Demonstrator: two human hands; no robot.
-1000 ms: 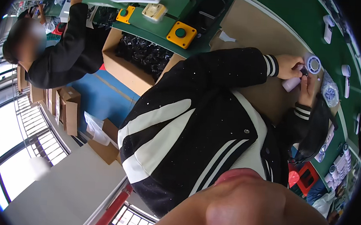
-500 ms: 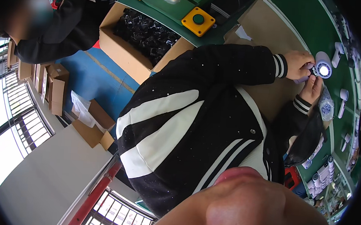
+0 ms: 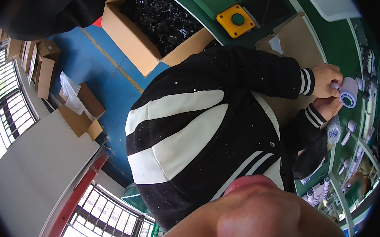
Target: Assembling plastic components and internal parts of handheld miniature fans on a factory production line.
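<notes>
A lavender hair dryer (image 3: 348,91) with a short, wide barrel is held at the right over the green bench. Its round ringed end faces down and toward me. My left hand (image 3: 326,80) has its fingers closed at the handle side, next to the barrel; most of the handle is hidden by the fingers. Below it, my right hand (image 3: 328,107) grips the same dryer from underneath, fingertips near the rim of the barrel. A clear plastic bag (image 3: 333,130) with bluish parts lies just beyond the right wrist.
More lavender dryers (image 3: 350,126) lie along the green bench at the right. A brown cardboard sheet (image 3: 297,40) covers the near bench. An open carton (image 3: 137,55) of black parts stands left of a yellow button box (image 3: 235,21). Another person (image 3: 52,10) is at the upper left.
The view has shifted. The dryer has been turned: its end showed bright white before and now shows a dark ringed opening. Both hands stay on it, now closer together.
</notes>
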